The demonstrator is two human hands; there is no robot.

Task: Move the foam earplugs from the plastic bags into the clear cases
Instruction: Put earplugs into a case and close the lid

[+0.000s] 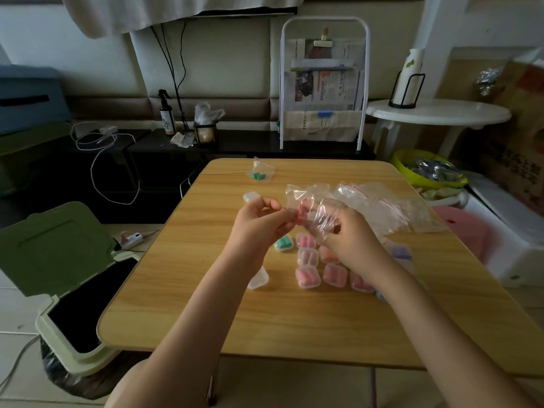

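1. The left hand (259, 220) is being held above the middle of the wooden table (206, 304), fingers curled, with thumb and fingertips pinching one edge of a small clear plastic bag (312, 206).
2. The right hand (344, 240) is gripping the opposite side of the same bag; its fingers are bent around the crumpled film and partly hidden behind it.
3. Pink foam earplugs (301, 214) are sitting inside the held bag, lying between the two hands, just beside the left fingertips and touching the film that the right fingers are holding.
4. A pile of empty zip bags (388, 207) with red seal strips is lying on the table behind and to the right of the right hand.
5. One further bag holding green earplugs (259, 175) is lying near the far edge of the table, well apart from both hands.
6. Closed clear cases (307, 276) filled with pink earplugs are standing in rows on the table directly below the hands; one case with green earplugs (284, 242) is lying at the left end of the group.
7. An empty case (251, 197) is resting just beyond the left hand, and another clear case (259, 279) is lying beside the left wrist.
8. A green lidded bin (59, 275) is standing open on the floor, left of the table.
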